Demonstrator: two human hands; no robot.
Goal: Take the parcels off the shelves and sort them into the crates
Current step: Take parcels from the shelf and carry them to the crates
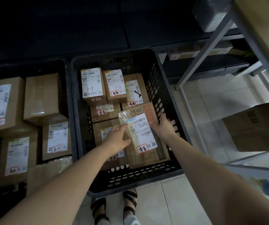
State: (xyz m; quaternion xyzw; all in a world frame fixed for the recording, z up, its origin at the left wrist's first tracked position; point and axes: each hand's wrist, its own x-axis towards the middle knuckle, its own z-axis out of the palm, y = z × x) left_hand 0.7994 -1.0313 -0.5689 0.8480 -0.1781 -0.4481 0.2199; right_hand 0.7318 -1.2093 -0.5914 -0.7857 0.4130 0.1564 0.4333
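The held parcel (pixel 144 135) is a flat brown cardboard box, sealed with clear tape that shines at its far corner. A white shipping label with barcodes covers most of its top. A red-bordered sticker with handwritten characters sits at the label's near end, and black marker strokes run across the bare cardboard. It lies tilted inside the black crate (pixel 156 88), in the near right part, on top of other parcels.

The left hand (pixel 120 137) has its grip closed over the parcel's left edge. The right hand (pixel 163 125) grips the right edge, its fingers between the parcel and the crate's lattice wall.

At the far left inside the crate, two small boxes (pixel 93 85) stand side by side, each with a white label marked "1-7". More labelled cardboard parcels fill the space between them and the held one.

Touching the crate's left side is a second crate (pixel 33 67), packed with larger cartons (pixel 44 98) bearing white labels and red-edged stickers.

To the crate's right stands a grey metal shelf rack (pixel 211 51), with a brown carton (pixel 257 127) on one shelf. The crate sits on a floor of pale glossy tiles (pixel 171 205). Just before its near rim are the person's feet in black strappy sandals (pixel 130 203). The room behind the crate is dark.
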